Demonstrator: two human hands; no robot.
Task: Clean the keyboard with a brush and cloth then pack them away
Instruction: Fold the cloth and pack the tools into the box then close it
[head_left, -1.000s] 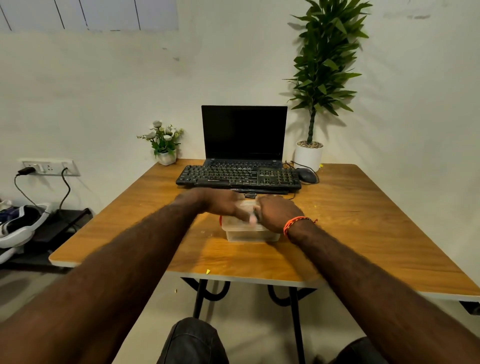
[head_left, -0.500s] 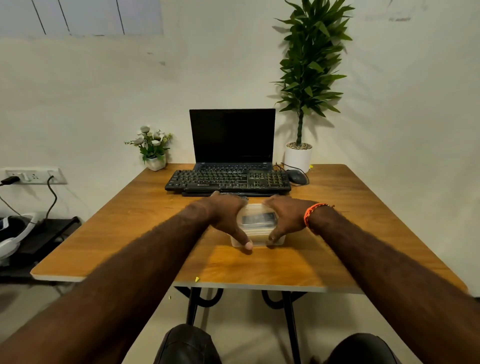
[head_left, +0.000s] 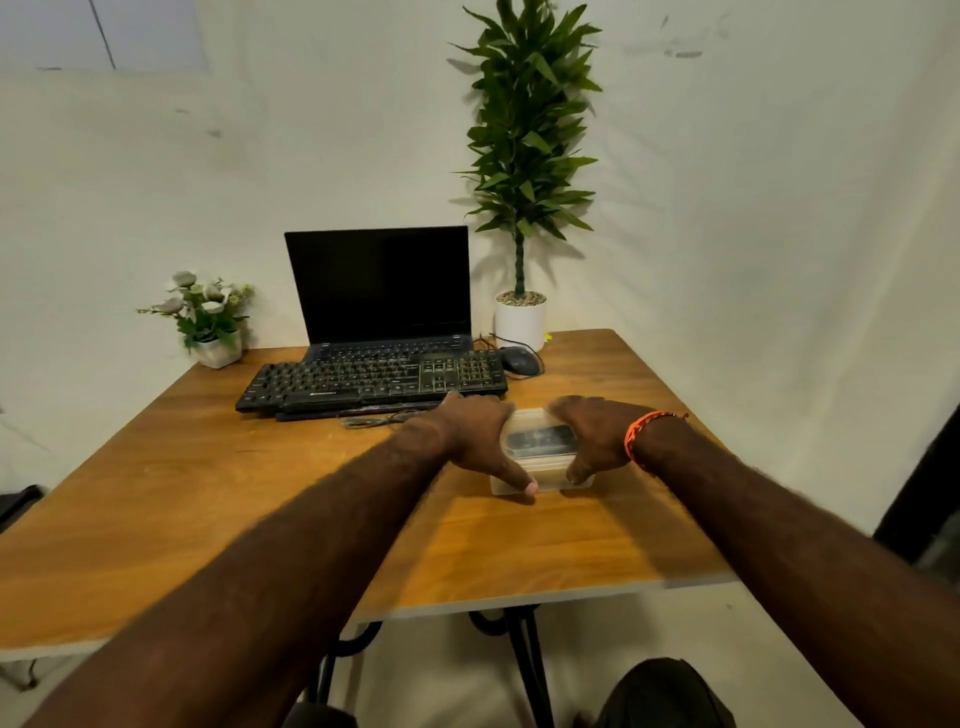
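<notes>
A clear plastic box (head_left: 540, 457) with something dark inside sits on the counter (head_left: 208, 493), just before the black keyboard (head_left: 371, 382), long side crossways. Left hand (head_left: 478, 441) and right hand (head_left: 597, 436) grip its ends, fingers curled round.

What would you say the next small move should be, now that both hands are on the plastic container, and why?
Probably press the lid down along its edges to seal it. The left hand and right hand clasp the lidded plastic container from either side, something dark shows through the lid, and the keyboard lies untouched behind it.
</notes>
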